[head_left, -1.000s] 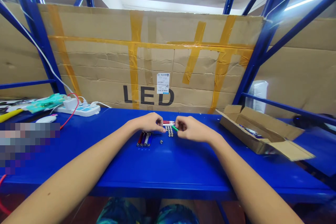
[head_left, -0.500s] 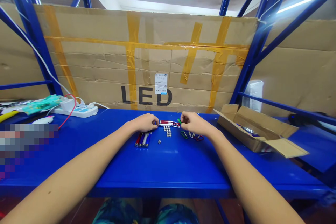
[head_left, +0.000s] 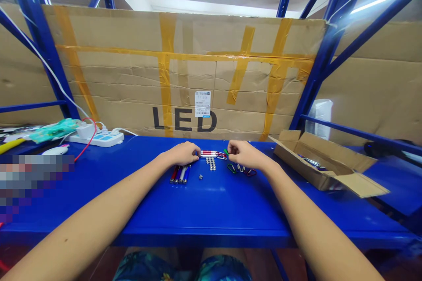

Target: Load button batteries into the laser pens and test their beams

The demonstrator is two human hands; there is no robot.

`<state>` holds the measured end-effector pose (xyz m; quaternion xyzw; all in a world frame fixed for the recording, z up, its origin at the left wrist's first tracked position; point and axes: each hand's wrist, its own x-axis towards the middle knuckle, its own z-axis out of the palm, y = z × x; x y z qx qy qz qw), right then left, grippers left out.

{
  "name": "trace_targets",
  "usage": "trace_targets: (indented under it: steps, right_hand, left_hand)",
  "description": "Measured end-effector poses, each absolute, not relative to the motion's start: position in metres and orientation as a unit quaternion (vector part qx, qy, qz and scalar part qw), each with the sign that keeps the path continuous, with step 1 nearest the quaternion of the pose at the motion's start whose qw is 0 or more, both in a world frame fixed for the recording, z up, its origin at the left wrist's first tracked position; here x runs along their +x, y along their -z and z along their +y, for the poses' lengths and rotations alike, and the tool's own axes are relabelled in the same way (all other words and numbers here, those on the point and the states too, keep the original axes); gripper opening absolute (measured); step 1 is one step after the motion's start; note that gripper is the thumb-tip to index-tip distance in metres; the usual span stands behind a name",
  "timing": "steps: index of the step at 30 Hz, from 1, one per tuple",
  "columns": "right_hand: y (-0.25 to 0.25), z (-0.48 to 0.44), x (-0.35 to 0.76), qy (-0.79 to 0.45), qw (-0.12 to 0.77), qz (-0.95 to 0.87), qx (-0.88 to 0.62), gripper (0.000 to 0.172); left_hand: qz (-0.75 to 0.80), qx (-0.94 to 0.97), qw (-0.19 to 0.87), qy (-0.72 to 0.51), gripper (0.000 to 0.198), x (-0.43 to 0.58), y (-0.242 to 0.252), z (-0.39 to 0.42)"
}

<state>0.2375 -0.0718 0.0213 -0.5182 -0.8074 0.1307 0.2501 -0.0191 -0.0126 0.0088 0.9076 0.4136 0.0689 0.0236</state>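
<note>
My left hand (head_left: 185, 153) rests on the table with curled fingers, its fingertips at the left end of a red and silver mini flashlight (head_left: 209, 153). A red carabiner (head_left: 221, 156) lies at that flashlight's right end. My right hand (head_left: 243, 153) is closed in a pinch on a green carabiner (head_left: 226, 152), partly hidden by the fingers. Below the right hand lie more carabiners (head_left: 232, 168) in green, silver and red. Several button cells (head_left: 211, 164) sit in rows between the hands. Mini flashlights (head_left: 180, 174) in red, silver and blue stand side by side below my left hand.
A small metal part (head_left: 200, 177) lies nearer me on the blue table (head_left: 211, 210). An open cardboard box (head_left: 316, 171) with flashlights inside stands at right. At left are a power strip (head_left: 105, 138) and cables. A large cardboard panel (head_left: 132, 92) closes off the back.
Both hands keep nearly the same place and pose. The view has shifted very slightly; the objects on the table lie as before.
</note>
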Motion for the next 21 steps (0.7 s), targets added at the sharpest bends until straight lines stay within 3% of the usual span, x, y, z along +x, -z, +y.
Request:
trace_targets:
  steps: [13,21]
  right_hand:
    - [-0.015,-0.066,0.239,-0.130,0.238,-0.812,-0.517,0.009]
    - [-0.015,-0.068,0.234,-0.163,0.222,-0.802,-0.530,0.028]
  left_hand:
    - [0.443,0.893,0.016,-0.074,0.022,-0.017,-0.010,-0.017]
    - [0.324,0.935,0.013,-0.142,0.022,-0.004,-0.012,-0.028]
